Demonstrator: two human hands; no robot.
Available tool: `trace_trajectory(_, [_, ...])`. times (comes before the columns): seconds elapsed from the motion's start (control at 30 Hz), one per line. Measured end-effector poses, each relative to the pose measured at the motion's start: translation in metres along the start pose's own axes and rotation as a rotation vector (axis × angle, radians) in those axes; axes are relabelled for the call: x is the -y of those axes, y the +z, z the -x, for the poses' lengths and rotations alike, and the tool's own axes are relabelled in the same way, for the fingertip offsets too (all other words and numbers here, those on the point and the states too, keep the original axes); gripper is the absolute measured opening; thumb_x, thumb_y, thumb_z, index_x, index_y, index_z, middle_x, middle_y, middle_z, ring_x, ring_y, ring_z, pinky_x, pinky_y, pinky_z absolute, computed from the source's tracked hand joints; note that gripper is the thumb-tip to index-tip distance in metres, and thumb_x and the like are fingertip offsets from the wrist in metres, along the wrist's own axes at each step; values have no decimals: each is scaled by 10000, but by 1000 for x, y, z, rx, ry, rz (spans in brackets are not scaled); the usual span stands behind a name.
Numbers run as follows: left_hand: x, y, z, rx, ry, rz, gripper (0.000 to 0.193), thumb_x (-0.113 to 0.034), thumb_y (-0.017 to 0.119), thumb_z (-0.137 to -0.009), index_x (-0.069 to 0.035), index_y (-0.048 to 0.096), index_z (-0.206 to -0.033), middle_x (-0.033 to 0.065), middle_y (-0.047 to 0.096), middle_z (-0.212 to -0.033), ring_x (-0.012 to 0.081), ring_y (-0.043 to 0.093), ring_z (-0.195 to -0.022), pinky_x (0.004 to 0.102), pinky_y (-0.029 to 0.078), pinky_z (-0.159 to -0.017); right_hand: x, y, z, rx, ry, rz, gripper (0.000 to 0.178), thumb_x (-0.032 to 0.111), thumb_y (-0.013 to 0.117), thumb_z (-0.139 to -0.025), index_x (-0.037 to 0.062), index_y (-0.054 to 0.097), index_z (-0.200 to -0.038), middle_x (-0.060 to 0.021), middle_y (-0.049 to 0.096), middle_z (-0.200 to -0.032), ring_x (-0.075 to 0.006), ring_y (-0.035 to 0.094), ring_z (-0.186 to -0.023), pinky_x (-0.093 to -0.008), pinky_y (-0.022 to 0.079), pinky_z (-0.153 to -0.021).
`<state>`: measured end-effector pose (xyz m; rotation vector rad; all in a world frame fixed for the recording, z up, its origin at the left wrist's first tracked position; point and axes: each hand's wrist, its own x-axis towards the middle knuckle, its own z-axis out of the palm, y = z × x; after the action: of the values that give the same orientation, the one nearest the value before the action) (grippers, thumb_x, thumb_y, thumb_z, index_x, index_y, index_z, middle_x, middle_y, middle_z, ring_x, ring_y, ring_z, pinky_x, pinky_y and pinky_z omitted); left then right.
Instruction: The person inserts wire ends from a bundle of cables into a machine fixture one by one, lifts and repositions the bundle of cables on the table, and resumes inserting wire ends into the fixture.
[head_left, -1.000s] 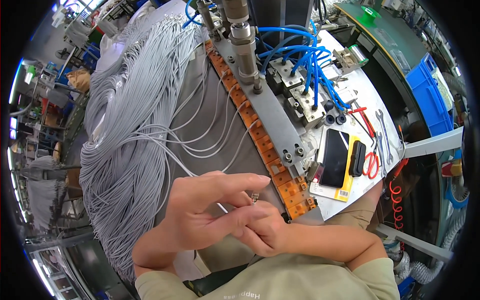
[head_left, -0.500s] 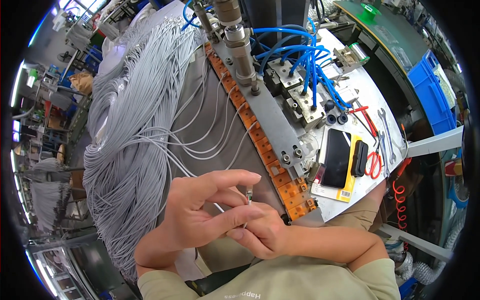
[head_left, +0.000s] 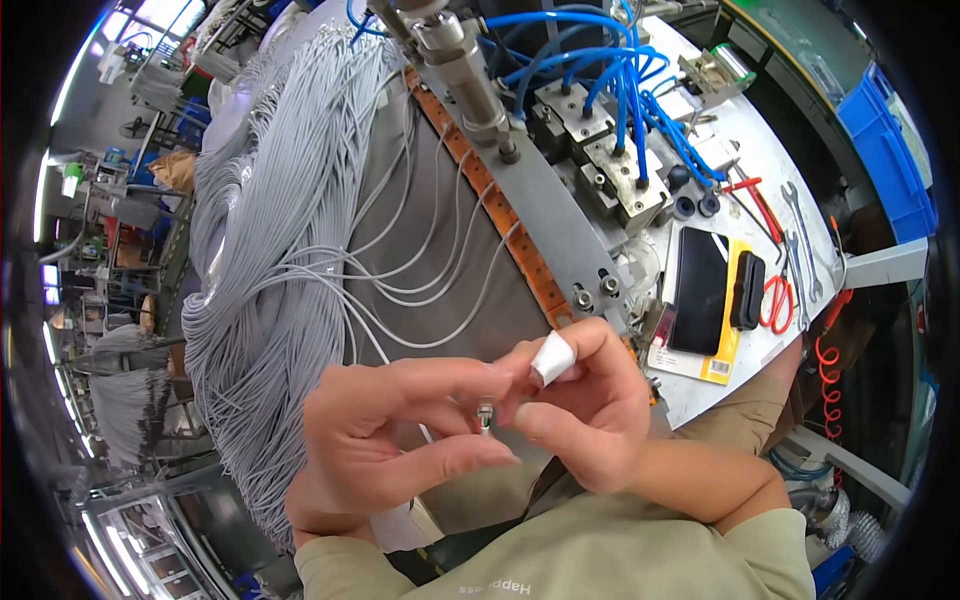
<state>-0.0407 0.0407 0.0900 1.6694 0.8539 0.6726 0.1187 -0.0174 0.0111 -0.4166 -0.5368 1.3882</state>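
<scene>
A thin grey cable ends in a small metal-tipped connector (head_left: 486, 412), with a bit of green behind the tip. My left hand (head_left: 370, 430) is closed on this cable, its index finger and thumb on either side of the connector. Just right of the tip, my right hand (head_left: 600, 420) has its thumb and fingers curled together in a pinch; whatever lies between them is too small or hidden. One right finger wears a white wrap (head_left: 553, 358). Beyond the hands runs an orange fixture strip (head_left: 508, 235), with several grey cables leading to it.
A large bundle of grey cables (head_left: 280, 200) covers the left. Past the strip stand a metal press bar (head_left: 550, 220) with cylinders and blue air tubes (head_left: 630, 100). On the white tabletop at right lie a phone (head_left: 700, 290), red-handled scissors (head_left: 777, 303) and wrenches (head_left: 803, 240).
My right hand has come off the cable below the connector and moved up and right, showing its white-wrapped finger. The left hand and connector have shifted slightly left and down.
</scene>
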Motion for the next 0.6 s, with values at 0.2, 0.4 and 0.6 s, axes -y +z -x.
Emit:
trace_trajectory(0.2, [7,6,-4,8,-20,55,403,30,831,-724,42,702,-1105,118,751,-815,130,716,-706,251,556,-688,-4,-13,-3,90,10,31,291,-87,654,-884,28,450,-1058,-192,648,-1013,-202,646,-898,-362,537,-792])
trace_trajectory(0.4, [9,2,-3,44,-12,39,401,40,817,-743,33,701,-1126,118,750,-800,126,717,-705,252,558,-686,-2,-8,-1,-8,66,59,304,-93,671,-878,27,459,-1059,-181,648,-1014,-184,656,-883,-334,553,-781])
trace_trajectory(0.6, [9,3,-3,33,-20,23,389,30,814,-755,30,700,-1126,105,749,-785,119,712,-698,244,552,-679,-4,-10,0,3,9,158,295,-90,670,-881,21,463,-1059,-179,647,-1019,-168,653,-861,-316,555,-760])
